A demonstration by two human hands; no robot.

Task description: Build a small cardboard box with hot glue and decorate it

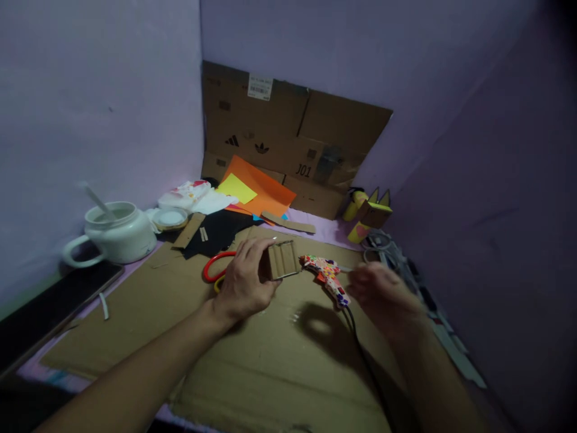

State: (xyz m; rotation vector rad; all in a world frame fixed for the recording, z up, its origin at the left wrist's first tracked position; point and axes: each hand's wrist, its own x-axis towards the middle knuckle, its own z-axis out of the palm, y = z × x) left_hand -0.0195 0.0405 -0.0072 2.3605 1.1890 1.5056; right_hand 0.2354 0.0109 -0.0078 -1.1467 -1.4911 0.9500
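My left hand (246,279) grips a small cardboard piece (283,260) with ridged, layered strips on its face. To its right is a hot glue gun (327,275) with a colourful patterned body, its nozzle pointing at the cardboard piece. From the gun's back end a pale glue stick (344,269) juts out toward my right hand (383,294). That hand is smeared by motion with its fingers curled; whether it grips the stick cannot be made out. Partly behind my left hand, scissors (216,261) with red and yellow handles lie on the cardboard mat (252,379).
A white mug (119,234) holding a stick stands at left, near a dark flat slab (49,307). Behind are a round lid (170,218), black sheet (220,231), orange paper (256,186) and leaning cardboard (279,132). The gun's black cord (365,355) runs toward me. Cables (392,255) lie right.
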